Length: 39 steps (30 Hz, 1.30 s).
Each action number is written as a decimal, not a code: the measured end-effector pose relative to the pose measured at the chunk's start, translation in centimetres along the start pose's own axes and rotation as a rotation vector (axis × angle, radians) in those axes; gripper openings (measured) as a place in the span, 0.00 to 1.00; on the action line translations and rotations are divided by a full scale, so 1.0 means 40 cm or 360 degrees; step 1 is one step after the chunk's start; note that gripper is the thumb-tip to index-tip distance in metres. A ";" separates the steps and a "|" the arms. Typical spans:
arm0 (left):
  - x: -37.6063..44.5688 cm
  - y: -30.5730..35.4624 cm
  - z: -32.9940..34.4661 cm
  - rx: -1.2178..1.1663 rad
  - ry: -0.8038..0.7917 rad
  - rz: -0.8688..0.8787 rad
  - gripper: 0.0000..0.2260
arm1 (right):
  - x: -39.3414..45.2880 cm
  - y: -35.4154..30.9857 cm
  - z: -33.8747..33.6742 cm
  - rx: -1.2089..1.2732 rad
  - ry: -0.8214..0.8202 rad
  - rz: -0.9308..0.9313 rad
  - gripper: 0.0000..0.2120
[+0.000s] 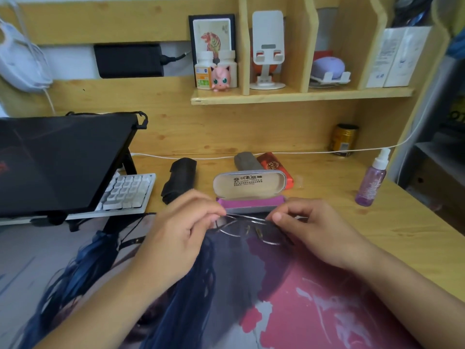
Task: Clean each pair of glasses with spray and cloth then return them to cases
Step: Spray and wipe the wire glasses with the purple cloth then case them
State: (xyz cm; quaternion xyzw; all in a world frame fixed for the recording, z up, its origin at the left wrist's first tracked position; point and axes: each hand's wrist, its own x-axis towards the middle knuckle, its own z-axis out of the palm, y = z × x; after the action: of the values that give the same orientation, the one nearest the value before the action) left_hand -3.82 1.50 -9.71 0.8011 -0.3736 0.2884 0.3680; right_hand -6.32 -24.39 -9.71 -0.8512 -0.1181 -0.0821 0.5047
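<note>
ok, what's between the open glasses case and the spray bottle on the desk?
Head view: mostly bare wooden desk. Only the red case's end pokes out behind the open case; nothing else lies before the spray bottle.

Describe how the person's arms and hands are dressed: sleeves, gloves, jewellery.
Both forearms are bare up to the frame's edge; no sleeve shows. The left hand and right hand wear no gloves, and no rings, watch or bracelet show. Fingernails look short and unpainted.
</note>
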 end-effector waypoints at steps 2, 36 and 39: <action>-0.006 0.000 0.014 -0.0019 -0.0100 0.0003 0.09 | -0.007 -0.010 0.005 -0.0087 -0.0133 -0.0026 0.06; 0.038 -0.091 0.129 -0.0412 -0.0582 -0.0781 0.34 | 0.003 0.047 0.014 -0.1821 0.0137 -0.0883 0.06; 0.037 -0.088 0.131 -0.0407 -0.0590 -0.0729 0.35 | 0.000 0.031 0.021 -0.1841 0.0048 -0.0824 0.07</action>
State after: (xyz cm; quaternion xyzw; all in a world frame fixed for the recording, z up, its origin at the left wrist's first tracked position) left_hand 0.84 -1.70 -12.87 0.8506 -0.2774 -0.0020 0.4467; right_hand -5.97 -24.24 -11.14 -0.9289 -0.2496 -0.2641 -0.0715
